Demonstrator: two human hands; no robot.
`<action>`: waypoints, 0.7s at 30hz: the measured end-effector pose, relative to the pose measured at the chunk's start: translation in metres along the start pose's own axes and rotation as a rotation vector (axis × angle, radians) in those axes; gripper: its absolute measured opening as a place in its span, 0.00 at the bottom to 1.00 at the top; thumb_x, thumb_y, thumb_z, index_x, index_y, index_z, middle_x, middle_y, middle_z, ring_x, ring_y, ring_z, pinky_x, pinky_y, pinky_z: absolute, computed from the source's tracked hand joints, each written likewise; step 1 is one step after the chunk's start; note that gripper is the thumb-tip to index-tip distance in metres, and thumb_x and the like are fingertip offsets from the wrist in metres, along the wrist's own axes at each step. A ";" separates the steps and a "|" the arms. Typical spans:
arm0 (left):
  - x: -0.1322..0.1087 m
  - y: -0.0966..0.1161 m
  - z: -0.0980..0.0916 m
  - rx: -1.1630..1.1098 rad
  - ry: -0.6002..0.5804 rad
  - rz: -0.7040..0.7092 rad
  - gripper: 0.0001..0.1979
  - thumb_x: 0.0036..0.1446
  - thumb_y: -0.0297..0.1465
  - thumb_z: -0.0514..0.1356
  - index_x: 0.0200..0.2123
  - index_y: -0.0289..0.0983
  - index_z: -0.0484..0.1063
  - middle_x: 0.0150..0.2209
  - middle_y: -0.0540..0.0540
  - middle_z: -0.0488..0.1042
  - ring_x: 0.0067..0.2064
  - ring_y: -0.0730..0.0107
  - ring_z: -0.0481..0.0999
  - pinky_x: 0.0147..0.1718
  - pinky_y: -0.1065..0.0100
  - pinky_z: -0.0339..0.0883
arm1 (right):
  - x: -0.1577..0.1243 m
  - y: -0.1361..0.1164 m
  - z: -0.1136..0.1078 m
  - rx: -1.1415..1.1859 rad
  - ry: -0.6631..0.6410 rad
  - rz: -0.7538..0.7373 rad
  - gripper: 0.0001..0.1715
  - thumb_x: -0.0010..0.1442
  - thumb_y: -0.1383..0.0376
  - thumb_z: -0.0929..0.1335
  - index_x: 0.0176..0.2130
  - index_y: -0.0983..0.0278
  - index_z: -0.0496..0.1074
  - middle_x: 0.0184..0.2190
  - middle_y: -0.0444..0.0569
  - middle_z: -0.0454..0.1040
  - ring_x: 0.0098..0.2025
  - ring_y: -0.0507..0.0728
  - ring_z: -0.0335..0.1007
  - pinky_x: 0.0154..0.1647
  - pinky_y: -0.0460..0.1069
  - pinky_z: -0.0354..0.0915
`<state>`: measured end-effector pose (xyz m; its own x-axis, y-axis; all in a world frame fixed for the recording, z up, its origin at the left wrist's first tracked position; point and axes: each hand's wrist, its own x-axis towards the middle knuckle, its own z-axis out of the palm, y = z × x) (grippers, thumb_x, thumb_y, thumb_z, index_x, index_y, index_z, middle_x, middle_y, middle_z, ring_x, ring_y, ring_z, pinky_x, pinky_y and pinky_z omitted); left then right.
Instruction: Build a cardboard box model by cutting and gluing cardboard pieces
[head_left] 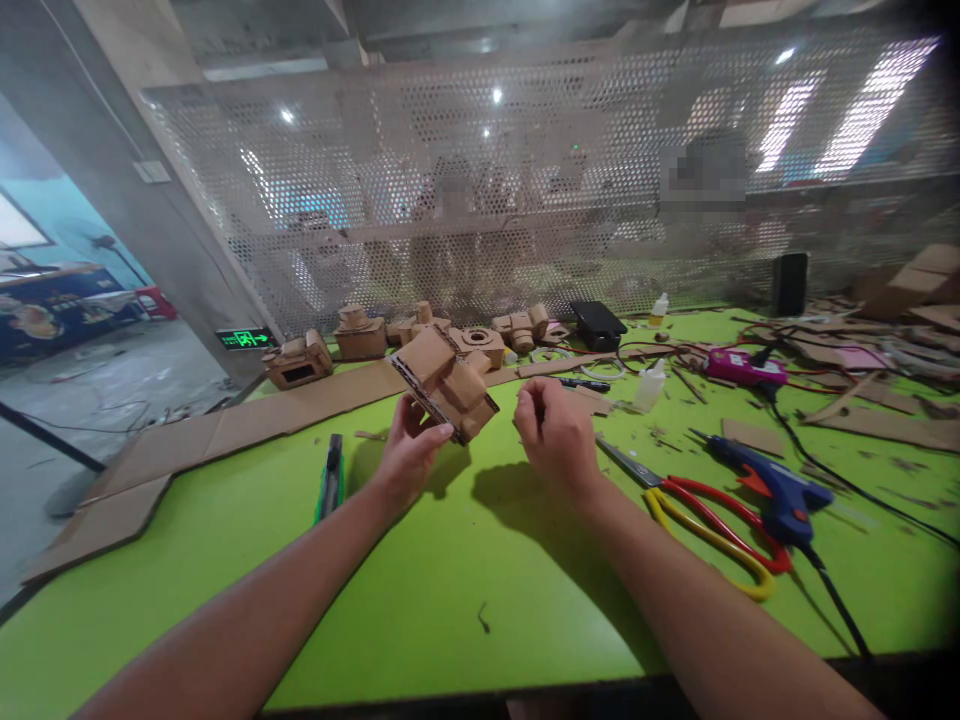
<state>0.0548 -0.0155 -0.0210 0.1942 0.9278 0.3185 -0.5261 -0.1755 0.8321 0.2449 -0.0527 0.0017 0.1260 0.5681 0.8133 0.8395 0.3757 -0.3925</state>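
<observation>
My left hand [409, 450] holds a small cardboard model [444, 382] made of glued blocks, lifted and tilted above the green table [450, 570]. My right hand [551, 430] hovers just right of the model, fingers curled and pinched together; whether something tiny sits between the fingertips is too small to tell. It does not touch the model.
A green utility knife [330, 478] lies left of my left hand. Red-and-yellow scissors [705, 515] and a blue glue gun [772, 490] lie to the right. Several finished cardboard models [360, 335], cardboard sheets [225, 430], glue bottles [649, 385] and scraps crowd the back. A perforated metal screen [525, 180] stands behind.
</observation>
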 end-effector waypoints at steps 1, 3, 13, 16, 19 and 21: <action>0.001 0.001 0.000 -0.017 0.024 -0.011 0.35 0.44 0.26 0.71 0.54 0.49 0.64 0.49 0.50 0.77 0.50 0.64 0.76 0.51 0.61 0.69 | 0.000 -0.001 -0.001 0.032 -0.009 0.020 0.14 0.68 0.62 0.58 0.39 0.64 0.70 0.23 0.45 0.73 0.23 0.53 0.68 0.26 0.47 0.57; 0.002 0.002 0.000 -0.042 0.071 -0.048 0.36 0.43 0.26 0.70 0.55 0.49 0.64 0.46 0.51 0.78 0.47 0.66 0.77 0.50 0.62 0.70 | -0.001 -0.003 -0.001 0.069 -0.041 0.030 0.15 0.68 0.62 0.57 0.40 0.64 0.69 0.24 0.46 0.73 0.24 0.54 0.68 0.27 0.47 0.58; -0.002 0.005 0.005 -0.158 0.046 -0.213 0.36 0.43 0.25 0.68 0.57 0.46 0.62 0.47 0.48 0.78 0.48 0.62 0.77 0.48 0.58 0.71 | -0.004 -0.001 0.001 0.062 -0.045 -0.003 0.17 0.63 0.64 0.58 0.22 0.59 0.57 0.14 0.39 0.57 0.16 0.51 0.55 0.21 0.48 0.49; -0.003 0.003 0.005 -0.179 0.033 -0.256 0.36 0.43 0.24 0.69 0.56 0.44 0.61 0.48 0.47 0.77 0.47 0.62 0.77 0.46 0.59 0.71 | -0.005 -0.003 0.000 0.063 -0.040 -0.041 0.19 0.64 0.64 0.59 0.21 0.59 0.57 0.14 0.39 0.57 0.16 0.50 0.55 0.22 0.47 0.51; -0.003 0.003 0.005 -0.174 0.052 -0.282 0.36 0.42 0.22 0.69 0.54 0.43 0.61 0.49 0.46 0.75 0.49 0.61 0.77 0.48 0.58 0.71 | -0.005 -0.007 0.001 0.061 -0.026 -0.082 0.22 0.67 0.62 0.60 0.21 0.60 0.60 0.15 0.39 0.59 0.17 0.50 0.56 0.22 0.47 0.53; -0.004 0.003 0.005 -0.177 0.052 -0.291 0.37 0.42 0.22 0.70 0.54 0.44 0.60 0.50 0.46 0.75 0.49 0.60 0.77 0.47 0.58 0.72 | -0.003 -0.010 -0.001 0.056 -0.004 -0.096 0.21 0.68 0.61 0.60 0.24 0.61 0.65 0.16 0.41 0.64 0.18 0.50 0.60 0.23 0.46 0.56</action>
<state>0.0569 -0.0211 -0.0169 0.3173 0.9469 0.0518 -0.5915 0.1549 0.7913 0.2362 -0.0586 0.0038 0.0439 0.5300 0.8468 0.8168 0.4691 -0.3360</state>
